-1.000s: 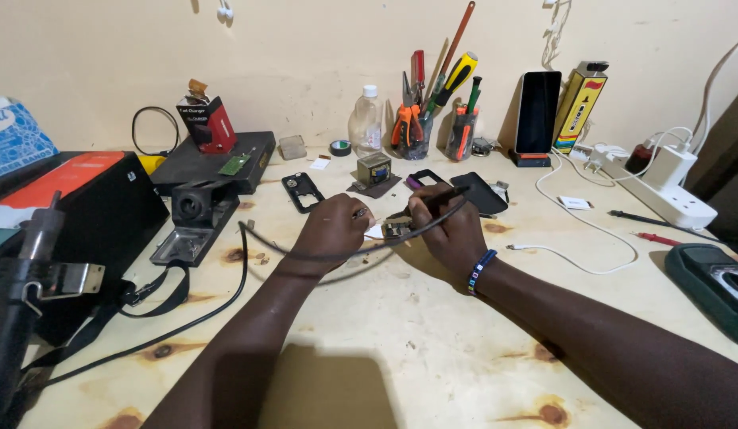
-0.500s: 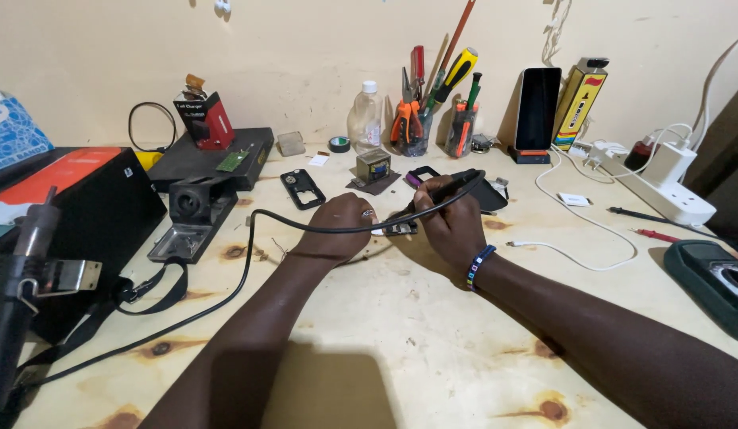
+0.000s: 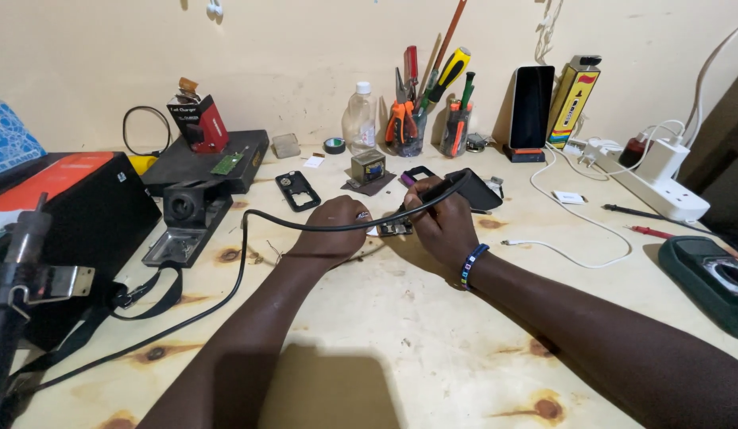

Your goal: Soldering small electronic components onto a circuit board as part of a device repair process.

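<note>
Hands at the middle of the bench (image 3: 400, 334), and we are bent over a small circuit board (image 3: 395, 229). It lies flat on the wood between our two hands, just in front of a dark phone shell (image 3: 482, 191). Our left hand (image 3: 334, 230) rests knuckles up beside the board, fingers curled down at its left edge; whether they pinch it or only press, we cannot tell. Our right hand (image 3: 442, 226) is clamped around a black iron (image 3: 432, 195), held like a pen, tip angled down toward the board. The tip itself hides behind our fingers. Its black cable (image 3: 243, 262) arcs over our left wrist and runs off left, down the bench. Beaded band (image 3: 471, 265) on our right wrist. Behind, a cup of tools (image 3: 408, 131) and a clear bottle (image 3: 359, 119) stand against the wall, well apart from the work.
</note>
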